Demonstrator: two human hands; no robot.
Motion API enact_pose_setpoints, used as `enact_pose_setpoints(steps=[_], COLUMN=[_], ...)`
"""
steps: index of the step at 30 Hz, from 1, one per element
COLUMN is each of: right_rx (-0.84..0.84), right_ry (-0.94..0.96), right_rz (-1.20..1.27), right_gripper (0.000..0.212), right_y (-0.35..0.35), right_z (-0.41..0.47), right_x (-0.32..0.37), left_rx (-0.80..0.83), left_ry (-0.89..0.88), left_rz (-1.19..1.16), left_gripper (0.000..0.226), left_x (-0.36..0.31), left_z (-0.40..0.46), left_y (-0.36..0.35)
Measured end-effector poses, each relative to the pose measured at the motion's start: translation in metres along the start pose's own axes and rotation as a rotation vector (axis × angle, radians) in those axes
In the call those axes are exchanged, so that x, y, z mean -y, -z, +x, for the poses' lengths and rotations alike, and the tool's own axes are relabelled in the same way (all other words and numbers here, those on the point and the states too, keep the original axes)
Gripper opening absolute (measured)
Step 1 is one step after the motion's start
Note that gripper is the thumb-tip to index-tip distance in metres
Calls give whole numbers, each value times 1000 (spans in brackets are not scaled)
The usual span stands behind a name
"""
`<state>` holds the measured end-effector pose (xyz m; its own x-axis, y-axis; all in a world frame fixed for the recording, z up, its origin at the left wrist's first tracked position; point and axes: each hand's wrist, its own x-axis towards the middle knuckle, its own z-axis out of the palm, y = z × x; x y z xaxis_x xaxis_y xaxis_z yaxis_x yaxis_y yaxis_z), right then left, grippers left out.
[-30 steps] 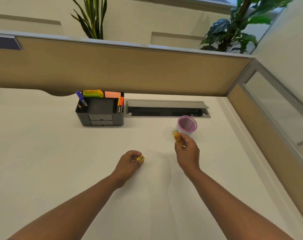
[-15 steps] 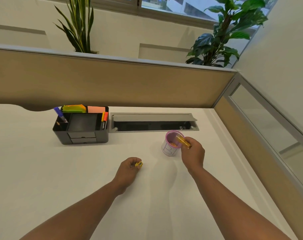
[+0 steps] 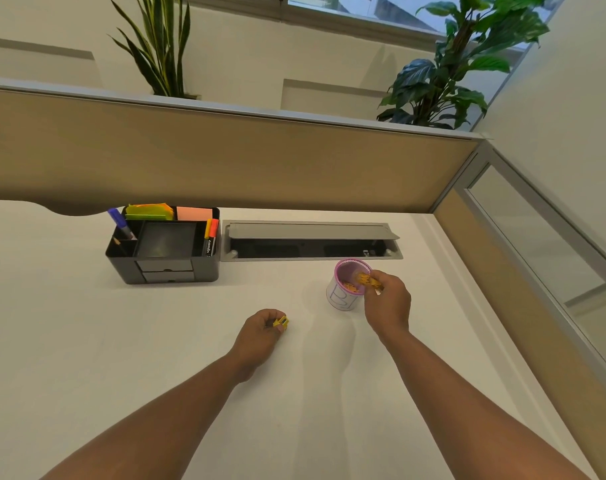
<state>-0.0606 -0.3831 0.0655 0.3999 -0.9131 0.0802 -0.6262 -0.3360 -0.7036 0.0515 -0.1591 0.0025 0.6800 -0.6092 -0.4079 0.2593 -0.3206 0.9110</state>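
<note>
Over cup (image 3: pixel 340 300): orange obj (image 3: pixel 366 279), half-hidden

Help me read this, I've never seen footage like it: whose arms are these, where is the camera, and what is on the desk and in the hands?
No machine here: a person wears a wide-angle camera on the head, looking down at their own bare arms. The left hand pinches a small yellow object. The right hand holds a small orange piece at the rim of a pink-rimmed cup with orange bits inside. The cup stands on the white desk. Further back are a black organizer with pens and sticky notes, and an open cable hatch.
</note>
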Motion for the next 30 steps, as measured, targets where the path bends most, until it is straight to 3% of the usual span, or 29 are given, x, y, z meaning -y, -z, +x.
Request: enact_pose_setpoints(steps=[11, 22, 27, 30], right_rx=[33, -7, -14, -25], right_ry=[18, 54, 140, 155], right_rz=[-19, 139, 135, 172], right_gripper=[29, 17, 40, 42], right_y=[2, 10, 10, 12], right_z=[1, 0, 2, 1], right_x=[4, 17, 18, 24], left_rx=[-7, 3, -1, -3], left_ry=[8, 1, 4, 1], left_rz=[-4, -26, -12, -7], left_gripper=[8, 9, 9, 9], left_x=[2, 5, 4, 4], left_z=[0, 2, 2, 1], left_y=[-1, 0, 0, 0])
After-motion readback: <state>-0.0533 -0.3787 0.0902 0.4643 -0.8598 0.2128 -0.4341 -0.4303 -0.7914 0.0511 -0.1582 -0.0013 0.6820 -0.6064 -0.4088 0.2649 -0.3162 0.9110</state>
